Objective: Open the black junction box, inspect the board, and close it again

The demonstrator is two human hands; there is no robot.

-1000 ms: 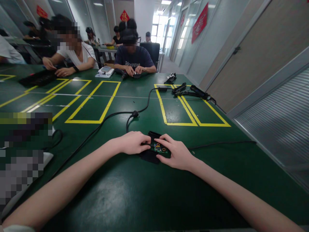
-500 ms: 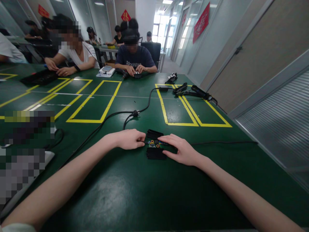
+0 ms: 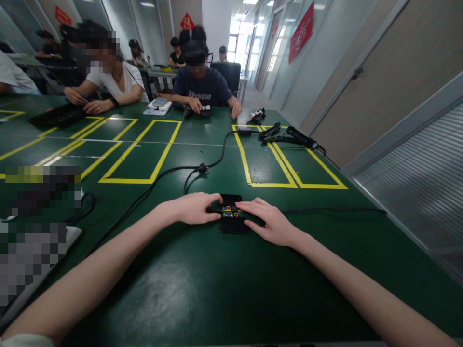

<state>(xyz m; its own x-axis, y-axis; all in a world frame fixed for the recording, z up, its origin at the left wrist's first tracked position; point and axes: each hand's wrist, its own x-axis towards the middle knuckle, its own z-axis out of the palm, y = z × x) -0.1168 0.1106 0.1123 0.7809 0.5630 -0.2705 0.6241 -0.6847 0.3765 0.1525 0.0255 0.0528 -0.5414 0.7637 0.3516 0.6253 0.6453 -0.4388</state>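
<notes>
A small circuit board [image 3: 229,212] with copper-coloured coils lies between two black casing halves, the far one [image 3: 231,198] and the near one [image 3: 234,225]. At its left end is my left hand [image 3: 198,208], thumb and forefinger spread apart, touching the edges of the casing pieces. My right hand [image 3: 271,219] reaches in from the right with fingers apart, its fingertips at the board's right end and the thumb at the near casing half. A black cable [image 3: 336,209] runs off to the right from under my right hand.
Black cables with a plug [image 3: 202,168] cross the green table [image 3: 173,284] to the left. Black tools [image 3: 298,137] and an adapter [image 3: 245,132] lie farther back by yellow tape outlines. A person [image 3: 204,86] sits opposite; another works at the far left.
My left thumb and forefinger have parted from a pinch and now span the casing's left end. The casing halves have shifted closer around the board. The person opposite has moved one hand sideways.
</notes>
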